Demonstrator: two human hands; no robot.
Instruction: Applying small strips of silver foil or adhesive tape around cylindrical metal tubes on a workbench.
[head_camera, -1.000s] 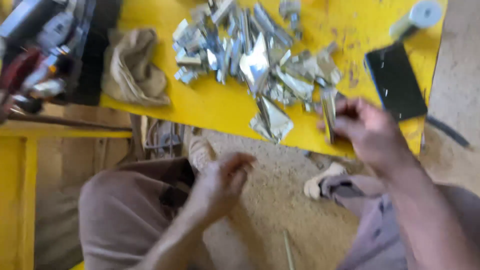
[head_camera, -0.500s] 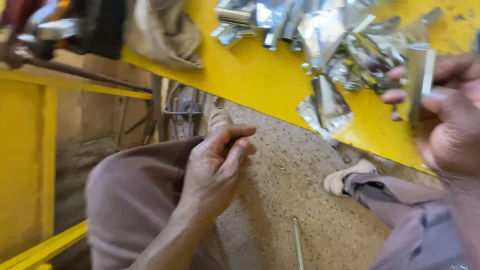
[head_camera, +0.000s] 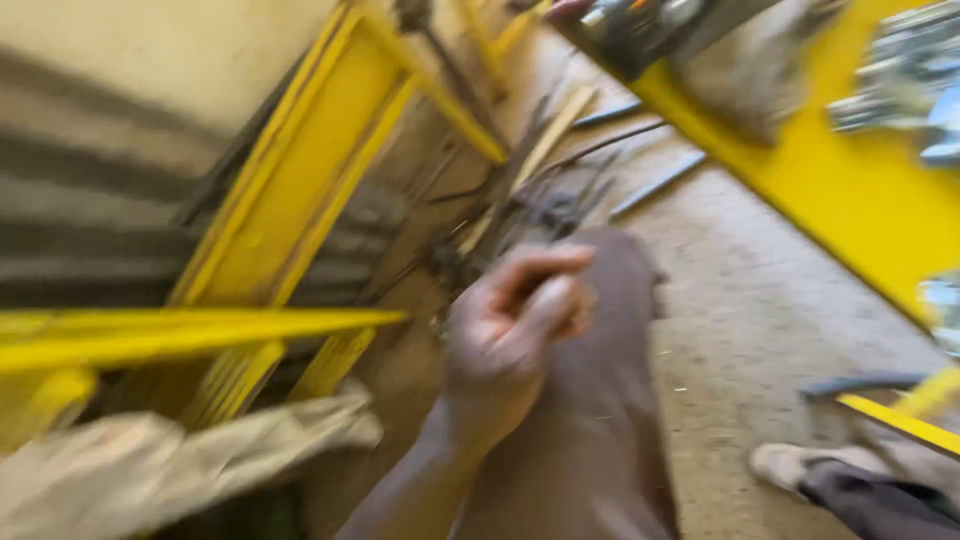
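Left hand (head_camera: 515, 325) blurred, fingers loosely curled, nothing visibly held, raised above brown-trousered thigh (head_camera: 590, 440), right hand out of view, yellow table (head_camera: 850, 190) edge upper right with metal scraps (head_camera: 900, 70), yellow frame (head_camera: 290, 200) left, sandy floor (head_camera: 740, 310) between.

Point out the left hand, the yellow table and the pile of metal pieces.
left hand (head_camera: 515, 330), head view, on the curled fingers.
yellow table (head_camera: 860, 200), head view, on its top.
metal pieces (head_camera: 900, 70), head view, blurred pile's middle.
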